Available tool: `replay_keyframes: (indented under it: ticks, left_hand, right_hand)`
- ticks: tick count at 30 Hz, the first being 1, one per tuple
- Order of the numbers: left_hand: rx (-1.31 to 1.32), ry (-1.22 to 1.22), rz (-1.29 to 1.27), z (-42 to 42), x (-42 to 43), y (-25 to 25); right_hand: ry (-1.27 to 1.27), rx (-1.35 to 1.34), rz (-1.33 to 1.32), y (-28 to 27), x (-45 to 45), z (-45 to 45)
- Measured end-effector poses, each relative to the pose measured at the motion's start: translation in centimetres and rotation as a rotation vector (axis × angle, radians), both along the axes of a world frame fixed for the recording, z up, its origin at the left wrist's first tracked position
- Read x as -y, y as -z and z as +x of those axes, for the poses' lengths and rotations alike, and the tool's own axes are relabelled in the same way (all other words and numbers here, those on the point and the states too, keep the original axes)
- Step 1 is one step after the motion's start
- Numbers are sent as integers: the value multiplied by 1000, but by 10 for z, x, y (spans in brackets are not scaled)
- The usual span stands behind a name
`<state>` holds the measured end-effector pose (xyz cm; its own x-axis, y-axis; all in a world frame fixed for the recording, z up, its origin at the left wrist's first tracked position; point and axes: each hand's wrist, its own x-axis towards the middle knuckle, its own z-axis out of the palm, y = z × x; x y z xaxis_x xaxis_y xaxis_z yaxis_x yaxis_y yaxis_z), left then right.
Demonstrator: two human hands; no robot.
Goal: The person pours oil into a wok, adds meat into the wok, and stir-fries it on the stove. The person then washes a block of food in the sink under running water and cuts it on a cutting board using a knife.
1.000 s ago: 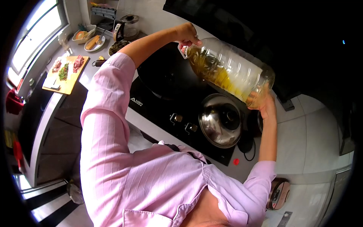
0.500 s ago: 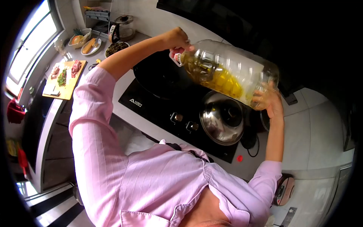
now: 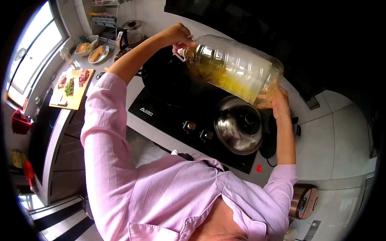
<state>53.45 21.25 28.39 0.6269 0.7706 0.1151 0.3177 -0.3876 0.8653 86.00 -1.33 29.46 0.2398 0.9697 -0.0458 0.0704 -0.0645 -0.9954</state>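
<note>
A big clear plastic oil bottle (image 3: 237, 60) with yellow oil inside is held lying nearly on its side. My left hand (image 3: 181, 36) is closed at its neck end, where a pale handle loop (image 3: 179, 54) shows; the exact finger grip is partly hidden. At the other end, my right hand (image 3: 278, 98) supports the bottle's base, some fingers seen through the clear plastic. The neck is above a dark wok (image 3: 163, 82) on the black stove (image 3: 171, 116). Whether oil is flowing out cannot be made out.
A steel domed lid (image 3: 239, 130) covers a pan on the stove's right. A red cap (image 3: 258, 168) lies on the counter. Leftward, a cutting board (image 3: 76, 102) bears meat and chopped greens, near a white plate (image 3: 94, 59). A rice cooker (image 3: 304, 202) stands at lower right.
Both hands have carried the oil bottle to the left and slightly up in the view, so its neck sits further over the wok. The view itself has shifted a little.
</note>
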Motion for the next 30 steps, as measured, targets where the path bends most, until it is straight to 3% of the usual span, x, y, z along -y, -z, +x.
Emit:
replay_keyframes:
  ticks: [7, 12, 14, 16, 21, 26, 28, 30]
  left_hand:
    - [6, 95, 67, 34, 4, -8]
    - [-25, 87, 158, 52, 27, -36]
    - [-17, 105, 201, 57, 40, -53]
    - [-14, -49, 241, 61, 59, -73]
    - [112, -68, 185, 58, 69, -84]
    - [29, 20, 540, 56, 68, -51]
    - [251, -19, 182, 53, 58, -42]
    - [133, 1, 276, 50, 70, -31]
  right_hand:
    - [28, -28, 7, 6, 20, 28]
    - [14, -387, -9, 48, 47, 34]
    - [17, -543, -38, 95, 53, 52]
    - [90, -692, -112, 80, 69, 2]
    - [84, -937, -101, 114, 81, -39]
    - [-16, -1099, -160, 152, 90, -53]
    - [-50, -1108, -96, 166, 90, -55]
    - [-88, -1163, -166, 174, 92, -59]
